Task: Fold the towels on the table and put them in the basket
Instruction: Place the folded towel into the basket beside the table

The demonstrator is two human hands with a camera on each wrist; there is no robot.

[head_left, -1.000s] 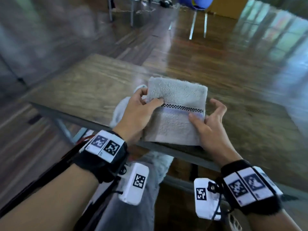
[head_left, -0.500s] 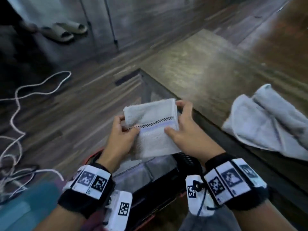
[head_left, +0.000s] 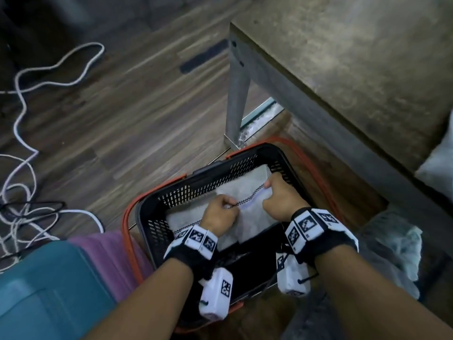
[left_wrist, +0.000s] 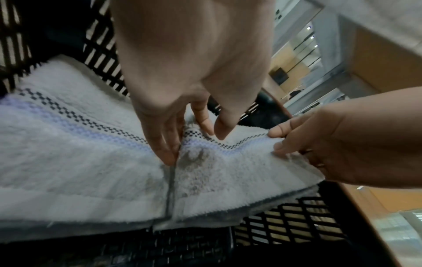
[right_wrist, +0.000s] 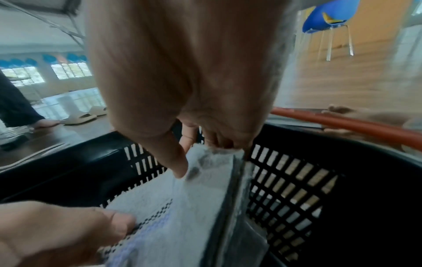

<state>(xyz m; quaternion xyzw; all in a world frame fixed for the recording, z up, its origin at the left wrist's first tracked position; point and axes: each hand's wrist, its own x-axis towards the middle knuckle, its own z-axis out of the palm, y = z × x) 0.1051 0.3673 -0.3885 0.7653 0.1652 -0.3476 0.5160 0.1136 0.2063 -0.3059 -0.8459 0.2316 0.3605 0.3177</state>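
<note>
Placement step of the fold-and-store sequence. The folded towel (head_left: pixel 247 209), which a second ago was being held at the edge of the table (head_left: pixel 355 77) and half a second ago was being carried above the basket (head_left: pixel 210 186), is now being lowered inside it, alongside another folded towel (head_left: pixel 181 220) already lying against the left wall. The left hand (head_left: pixel 220 213) is pinching the towel's left edge at the checkered band, thumb and fingers closed narrowly on the cloth; the right hand (head_left: pixel 279 197) is gripping the right edge in the same way, close to the basket's mesh wall. In the left wrist view the towel is sagging slightly between the two grips, and whether it is resting on the basket floor cannot be told. This towel therefore appears nearly stored; release is likely the next requirement. A further unfolded towel (head_left: pixel 438 175) is lying on the table at the right margin, so the task is judged incomplete.
</note>
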